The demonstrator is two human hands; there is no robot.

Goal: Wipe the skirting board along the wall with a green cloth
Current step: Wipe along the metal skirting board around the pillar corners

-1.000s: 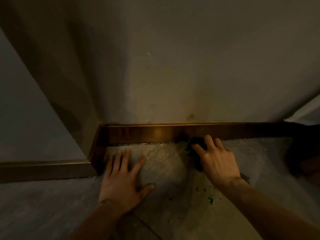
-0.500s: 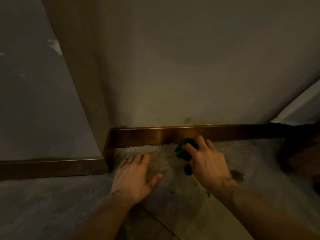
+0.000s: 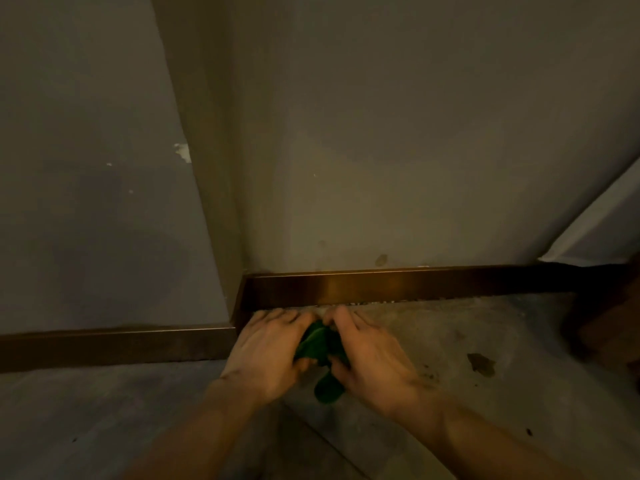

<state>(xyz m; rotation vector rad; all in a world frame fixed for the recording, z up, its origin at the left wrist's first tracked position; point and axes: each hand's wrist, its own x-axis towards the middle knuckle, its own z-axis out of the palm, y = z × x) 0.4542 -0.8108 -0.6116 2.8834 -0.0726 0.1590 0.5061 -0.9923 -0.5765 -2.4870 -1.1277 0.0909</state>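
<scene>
The green cloth [image 3: 320, 344] is bunched between both hands, just in front of the brown skirting board [image 3: 398, 285] that runs along the foot of the wall. My left hand [image 3: 266, 355] grips the cloth's left side and my right hand [image 3: 370, 358] grips its right side. A loose end of the cloth hangs down to the floor between the wrists. Both hands sit near the inner corner where the skirting turns toward me; a second length of skirting board [image 3: 114, 344] continues to the left.
The wall [image 3: 398, 150] rises right behind the skirting, with a protruding corner at left. The grey floor [image 3: 485, 393] has a dark stain [image 3: 481, 363] and specks to the right. A dark wooden object [image 3: 609, 327] stands at the far right.
My left hand has lifted off the floor and come right to the cloth. My right hand has pulled the cloth back off the skirting toward the left, so both hands now hold it.
</scene>
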